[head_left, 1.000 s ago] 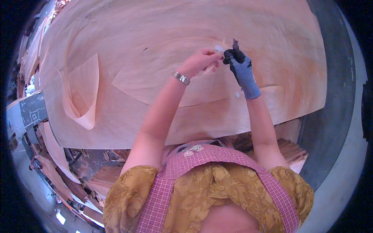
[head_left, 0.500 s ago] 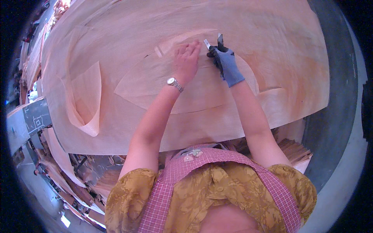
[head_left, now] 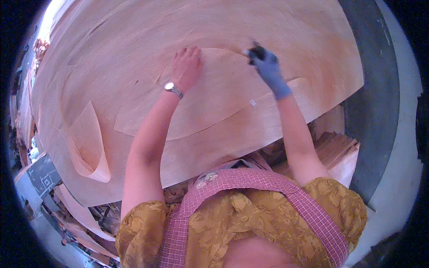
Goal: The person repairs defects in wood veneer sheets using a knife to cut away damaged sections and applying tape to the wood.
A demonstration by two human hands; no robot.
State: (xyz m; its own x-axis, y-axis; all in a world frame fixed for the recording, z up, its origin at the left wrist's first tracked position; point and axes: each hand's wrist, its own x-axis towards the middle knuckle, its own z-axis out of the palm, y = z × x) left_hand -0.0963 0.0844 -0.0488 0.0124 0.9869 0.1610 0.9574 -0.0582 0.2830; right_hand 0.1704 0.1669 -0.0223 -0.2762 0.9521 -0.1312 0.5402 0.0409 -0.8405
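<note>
1. The bare left hand (head_left: 187, 67) lay palm down with nothing in its grasp, near the upper edge of a veneer piece (head_left: 214, 91); the flattened palm probably steadied the thin wood.
2. The gloved right hand (head_left: 267, 66) was curled around a dark object (head_left: 256, 52), too blurred to identify. The hands were apart, perhaps leaving the right one free to work.
3. The veneer piece lay mid-sheet, mostly between and below the hands, on a large veneer sheet (head_left: 324, 53); its curved lower edge ran toward a small white slip (head_left: 252, 102).
4. At the far left, a folded flap (head_left: 99, 172) stood clear of both hands.
5. Bare sheet stretched beyond the fingers and to the right, giving room sideways; the sheet's near edge ran close to the apron (head_left: 243, 178), leaving little space there.
</note>
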